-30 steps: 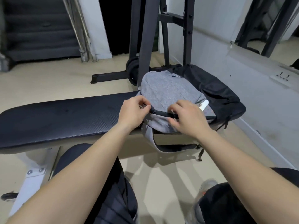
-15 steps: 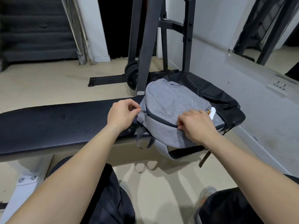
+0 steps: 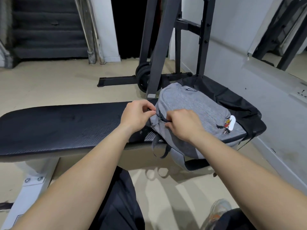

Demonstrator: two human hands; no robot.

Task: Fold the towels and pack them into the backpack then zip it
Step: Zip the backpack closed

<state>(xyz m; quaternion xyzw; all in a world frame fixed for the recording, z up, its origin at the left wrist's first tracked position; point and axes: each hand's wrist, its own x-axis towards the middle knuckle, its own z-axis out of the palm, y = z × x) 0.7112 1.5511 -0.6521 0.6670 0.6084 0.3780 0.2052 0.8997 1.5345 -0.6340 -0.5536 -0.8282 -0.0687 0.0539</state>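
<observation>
A grey backpack (image 3: 191, 110) lies on the right end of a black padded bench (image 3: 63, 127), its straps hanging over the front edge. A dark zipper (image 3: 160, 117) runs along its near side. My left hand (image 3: 137, 116) pinches the backpack's fabric at the zipper's left end. My right hand (image 3: 182, 126) rests on the bag just right of it, fingers closed at the zipper line. A small charm (image 3: 228, 124) hangs at the bag's right end. No towels are visible; the bag's inside is hidden.
Black cloth (image 3: 235, 100) lies under and behind the backpack. A black rack (image 3: 159, 52) with weight plates (image 3: 143, 77) stands behind the bench. A grey wall (image 3: 274, 97) runs along the right. My knees and a shoe (image 3: 219, 211) are below the bench.
My right hand has slid left along the zipper toward my left hand. My left hand kept its pinch near the bag's left end. The camera view has shifted slightly.
</observation>
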